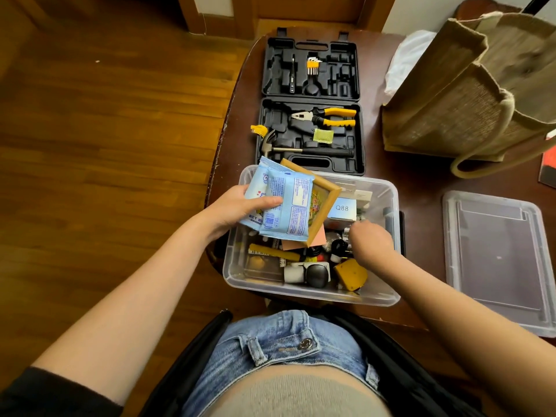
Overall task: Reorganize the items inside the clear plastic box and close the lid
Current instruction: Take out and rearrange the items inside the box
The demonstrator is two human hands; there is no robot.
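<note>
At the left, the left hand [237,206] gripped a stack of things above the clear plastic box [388,291]: two blue wet-wipe packets [282,203] on top, thumb pressed across them, with a wooden picture frame [326,195] and a pink sheet [316,237] behind. The stack was tilted, its lower edge over the box's left half. The box stood open on the dark wooden table [421,182], at its near edge just in front of the person, and was full of small items: a yellow-handled tool [270,251], a white and black gadget [313,273], a yellow tape measure [350,273] and a white carton marked Q88 [343,209]. The right hand [371,239] reached down into the box's right half with fingers curled; whether it grasped anything could not be told. Beyond the box lay an open black tool case [358,136] holding a hammer [272,142] and pliers [326,115]. At the right, the box's clear lid [496,260] lay flat on the table, well apart from the box, and a jute bag [457,94] stood behind it.
</note>
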